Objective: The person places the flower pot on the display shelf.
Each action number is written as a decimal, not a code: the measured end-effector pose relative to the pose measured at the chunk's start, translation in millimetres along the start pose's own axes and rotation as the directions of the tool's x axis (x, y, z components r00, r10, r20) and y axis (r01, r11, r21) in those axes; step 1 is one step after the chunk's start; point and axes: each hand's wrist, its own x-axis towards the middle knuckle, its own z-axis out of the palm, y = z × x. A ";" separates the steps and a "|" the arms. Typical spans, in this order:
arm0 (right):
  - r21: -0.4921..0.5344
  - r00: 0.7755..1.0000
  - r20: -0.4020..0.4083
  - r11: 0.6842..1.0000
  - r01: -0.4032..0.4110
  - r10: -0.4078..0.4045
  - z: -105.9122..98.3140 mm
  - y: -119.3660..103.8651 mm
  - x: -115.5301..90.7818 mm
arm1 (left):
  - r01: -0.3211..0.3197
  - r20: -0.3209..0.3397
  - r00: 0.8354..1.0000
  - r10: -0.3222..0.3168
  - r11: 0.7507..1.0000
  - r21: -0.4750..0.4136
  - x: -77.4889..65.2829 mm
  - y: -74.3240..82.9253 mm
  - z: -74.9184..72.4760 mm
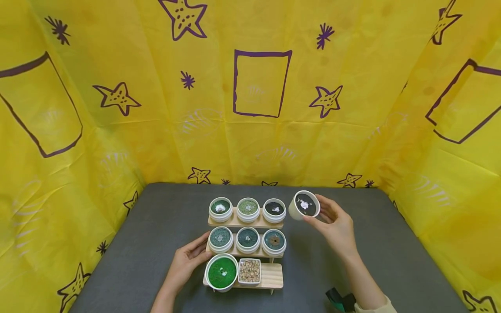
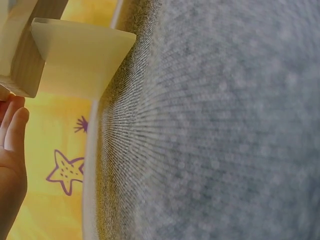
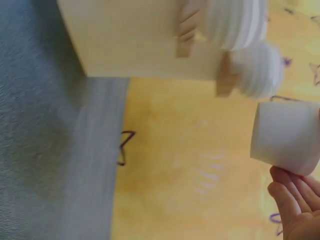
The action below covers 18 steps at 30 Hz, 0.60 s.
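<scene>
My right hand (image 1: 337, 224) holds a white cup (image 3: 285, 135) by its side, fingers and thumb around it, lifted right of the top shelf. Its dark filling (image 1: 306, 204) carries a small white piece. A three-tier wooden stand (image 1: 272, 274) bears several round white pots with green, teal or dark fillings. At the stand's left side, my left hand (image 1: 187, 260) grips the middle tier's end beside a teal-filled pot (image 1: 221, 239). On the lowest tier stand a larger bright green pot (image 1: 222, 272) and a square white dish (image 1: 249, 271) of small tan pieces.
The stand is on a dark grey table (image 1: 129, 243). Yellow cloth (image 1: 254, 143) with purple starfish drawings surrounds its back and sides. A dark and green object (image 1: 339, 300) lies near my right forearm.
</scene>
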 end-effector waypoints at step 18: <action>0.220 0.895 0.289 0.933 0.284 -0.340 -9.3 -23.0 -36.4 | -0.005 0.009 1.000 0.005 1.000 -0.014 0.4 0.4 -0.2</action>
